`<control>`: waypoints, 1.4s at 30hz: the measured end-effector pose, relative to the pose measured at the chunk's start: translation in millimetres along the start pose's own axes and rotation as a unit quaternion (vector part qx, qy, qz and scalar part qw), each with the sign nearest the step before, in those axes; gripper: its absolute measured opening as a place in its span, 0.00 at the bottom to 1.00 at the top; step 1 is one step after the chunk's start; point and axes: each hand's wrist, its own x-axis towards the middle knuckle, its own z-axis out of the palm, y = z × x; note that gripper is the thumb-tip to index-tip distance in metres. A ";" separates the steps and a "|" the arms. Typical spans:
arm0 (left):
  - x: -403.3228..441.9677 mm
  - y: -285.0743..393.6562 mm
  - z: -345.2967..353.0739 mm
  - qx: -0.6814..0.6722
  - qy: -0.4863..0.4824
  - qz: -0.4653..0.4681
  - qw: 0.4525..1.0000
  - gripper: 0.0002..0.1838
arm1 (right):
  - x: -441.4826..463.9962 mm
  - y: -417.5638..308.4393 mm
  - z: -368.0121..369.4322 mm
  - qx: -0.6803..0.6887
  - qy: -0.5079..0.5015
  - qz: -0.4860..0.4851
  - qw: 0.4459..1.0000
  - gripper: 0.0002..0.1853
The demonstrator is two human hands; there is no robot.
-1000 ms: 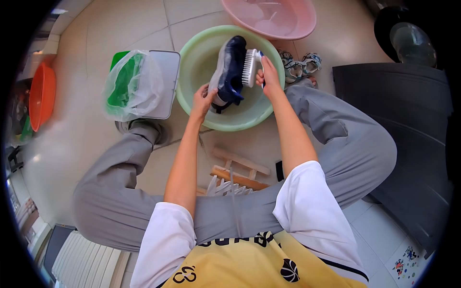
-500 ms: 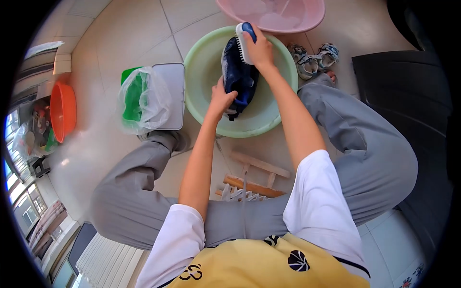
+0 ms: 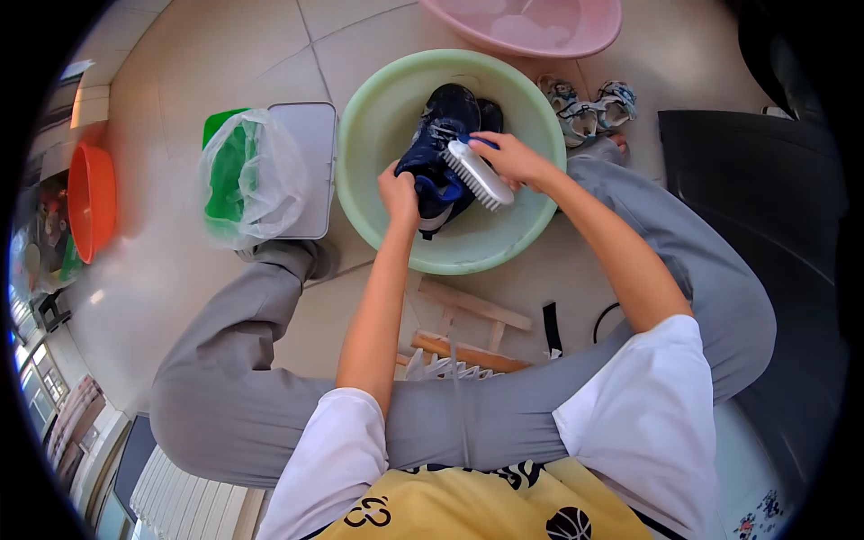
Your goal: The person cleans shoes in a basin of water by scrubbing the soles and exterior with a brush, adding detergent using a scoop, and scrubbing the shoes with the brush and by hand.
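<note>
A dark blue shoe (image 3: 447, 119) is held over the pale green basin (image 3: 362, 90), its opening toward me. My left hand (image 3: 399, 192) is closed on the shoe's near left side. My right hand (image 3: 515, 162) grips a white brush (image 3: 480, 173) with a blue handle at the shoe's right side, the bristles facing down and left. A second dark shoe (image 3: 490, 117) shows partly behind the first one. Whitish streaks lie on the upper of the held shoe.
Beyond the basin is a pink basin (image 3: 531, 22). Left stands a bin lined with a clear bag (image 3: 261, 180), farther left an orange basin (image 3: 92, 202). Sandals (image 3: 580, 112) lie to the right, near a black surface (image 3: 747, 180). A wooden stool (image 3: 472, 310) sits between my legs.
The brush has come down from the far end of the shoe to its right side and turned over. The shoe has turned and its upper now faces up.
</note>
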 end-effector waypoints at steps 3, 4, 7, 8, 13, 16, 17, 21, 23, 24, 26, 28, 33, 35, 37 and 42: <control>0.8 1.5 1.6 0.074 -0.011 0.011 0.997 0.23 | 0.6 14.2 -1.2 0.008 -0.001 0.079 0.997 0.27; 0.1 3.9 3.2 0.071 -0.011 0.011 0.997 0.23 | 20.9 26.5 2.3 -0.061 0.120 -0.067 0.989 0.26; -14.6 18.5 5.3 0.112 0.006 0.050 0.992 0.23 | 40.7 0.9 5.5 -0.119 0.306 -0.178 0.928 0.24; -21.5 29.3 6.7 0.138 0.008 0.058 0.989 0.24 | 47.5 -8.8 4.1 -0.153 0.312 -0.165 0.923 0.25; -29.2 26.3 8.3 0.122 0.023 0.109 0.986 0.21 | 37.7 -9.7 19.4 -0.242 0.308 -0.090 0.916 0.26; -25.9 17.1 14.4 0.096 0.077 0.130 0.984 0.20 | 21.0 12.9 36.4 -0.213 0.244 -0.057 0.944 0.26; -25.3 16.8 16.1 0.092 0.074 0.129 0.985 0.20 | 23.9 27.7 41.0 -0.187 0.250 -0.084 0.946 0.26; -26.7 20.9 17.4 0.110 0.120 0.121 0.979 0.18 | -11.4 5.8 28.3 -0.044 0.169 0.002 0.985 0.27; -28.8 22.2 17.0 0.130 0.126 0.134 0.974 0.18 | -11.0 13.1 19.8 0.037 0.111 0.090 0.989 0.26; -27.8 22.6 17.9 0.127 0.127 0.134 0.975 0.18 | 6.1 31.2 11.1 -0.047 0.155 -0.027 0.986 0.26; -26.6 20.2 15.7 0.122 0.105 0.137 0.977 0.18 | 18.6 27.5 2.2 -0.134 0.230 -0.148 0.953 0.26; -24.2 15.4 15.4 0.130 0.107 0.145 0.975 0.18 | 29.2 10.4 -2.6 -0.105 0.310 -0.151 0.933 0.26; -25.4 13.9 16.1 0.156 0.122 0.161 0.967 0.19 | 38.8 25.7 28.3 -0.087 0.350 -0.114 0.926 0.27; -20.0 6.5 20.6 0.145 0.152 0.169 0.963 0.19 | 24.9 37.0 38.8 -0.024 0.276 -0.054 0.959 0.28; -27.6 18.0 19.7 0.123 0.125 0.148 0.973 0.19 | 0.6 45.3 35.7 0.002 0.240 -0.029 0.970 0.26; -24.9 18.5 14.1 0.128 0.092 0.119 0.980 0.18 | -22.4 27.7 13.7 0.279 0.083 0.103 0.951 0.23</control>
